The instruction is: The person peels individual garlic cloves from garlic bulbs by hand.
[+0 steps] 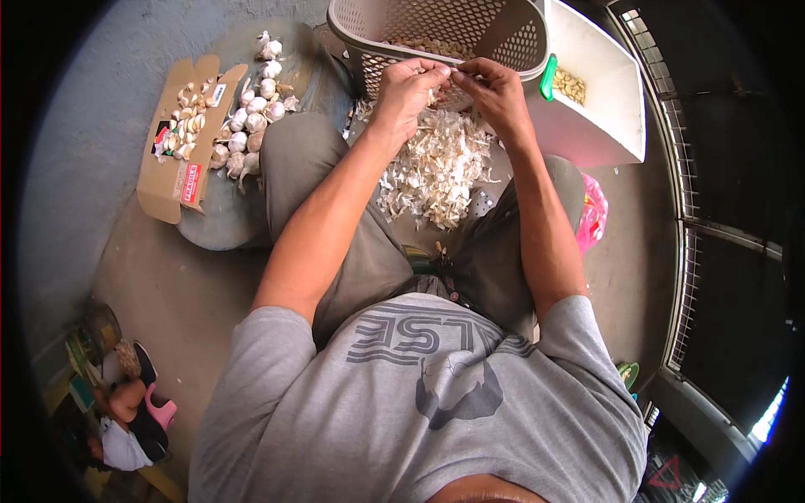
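My left hand (409, 90) and my right hand (496, 90) meet in front of me, fingertips pinched together on a small garlic clove (449, 77) that is mostly hidden by the fingers. Directly below the hands lies a heap of papery garlic skins (436, 172) on the floor between my knees. Just beyond the hands stands a beige perforated plastic basket (470, 29).
Whole garlic bulbs (251, 117) lie on a round board at the left, beside a cardboard flap (180, 142) with loose cloves. A white tub (608, 92) holding peeled cloves stands right of the basket. A pink bag (593, 214) sits by my right knee. Window bars run along the right.
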Action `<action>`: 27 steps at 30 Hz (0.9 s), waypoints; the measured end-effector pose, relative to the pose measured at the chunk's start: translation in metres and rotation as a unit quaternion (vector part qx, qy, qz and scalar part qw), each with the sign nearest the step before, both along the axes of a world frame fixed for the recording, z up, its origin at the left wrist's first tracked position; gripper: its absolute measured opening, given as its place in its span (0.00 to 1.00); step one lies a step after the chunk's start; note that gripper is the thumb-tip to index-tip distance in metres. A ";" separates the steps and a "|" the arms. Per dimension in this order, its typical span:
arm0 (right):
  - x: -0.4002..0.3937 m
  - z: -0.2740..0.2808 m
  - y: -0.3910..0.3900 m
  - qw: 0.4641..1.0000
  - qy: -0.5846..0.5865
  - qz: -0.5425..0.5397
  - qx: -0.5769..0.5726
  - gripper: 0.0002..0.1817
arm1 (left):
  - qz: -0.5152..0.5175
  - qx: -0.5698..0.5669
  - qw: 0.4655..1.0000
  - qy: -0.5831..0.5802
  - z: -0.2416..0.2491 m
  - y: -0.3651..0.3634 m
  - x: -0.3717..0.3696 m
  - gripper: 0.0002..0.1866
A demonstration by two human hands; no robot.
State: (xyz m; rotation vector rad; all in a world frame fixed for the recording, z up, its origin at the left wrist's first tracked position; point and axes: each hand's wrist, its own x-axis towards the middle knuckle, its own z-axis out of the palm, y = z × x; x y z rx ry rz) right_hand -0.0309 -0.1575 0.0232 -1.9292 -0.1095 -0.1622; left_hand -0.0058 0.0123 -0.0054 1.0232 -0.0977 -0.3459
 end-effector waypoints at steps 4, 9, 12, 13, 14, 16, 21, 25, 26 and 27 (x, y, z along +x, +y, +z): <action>0.001 -0.003 0.001 1.000 -0.005 0.001 -0.026 0.11 | 0.017 0.031 0.999 -0.034 0.004 -0.001 -0.001 0.06; 0.001 -0.006 0.003 1.000 0.009 0.021 0.014 0.11 | 0.019 0.110 0.991 -0.071 -0.001 -0.001 0.002 0.06; -0.005 0.007 0.001 0.989 0.111 0.015 0.097 0.10 | 0.007 0.008 0.999 -0.042 -0.001 0.000 0.005 0.06; -0.006 0.007 0.000 0.987 0.111 0.007 0.117 0.10 | 0.015 0.006 0.999 -0.031 0.002 0.000 0.003 0.06; -0.003 0.008 0.000 0.985 0.106 0.001 0.136 0.10 | 0.018 0.014 0.999 -0.029 0.003 0.000 0.003 0.06; -0.003 0.011 0.002 0.991 0.077 -0.010 0.107 0.11 | 0.023 0.030 0.999 -0.023 0.004 0.000 0.001 0.06; -0.003 0.006 0.007 0.998 0.013 -0.011 0.060 0.08 | 0.014 0.050 0.999 -0.007 0.002 -0.002 0.000 0.07; -0.002 0.004 0.003 1.000 -0.001 0.000 0.013 0.08 | 0.000 -0.009 1.000 0.025 -0.003 0.000 0.001 0.06; -0.002 0.003 0.003 1.000 -0.002 0.004 0.004 0.09 | 0.004 -0.013 0.999 0.034 -0.002 0.001 0.001 0.06; -0.001 0.000 0.003 1.000 0.003 0.017 -0.003 0.09 | 0.008 -0.016 0.999 0.042 -0.001 0.002 0.001 0.06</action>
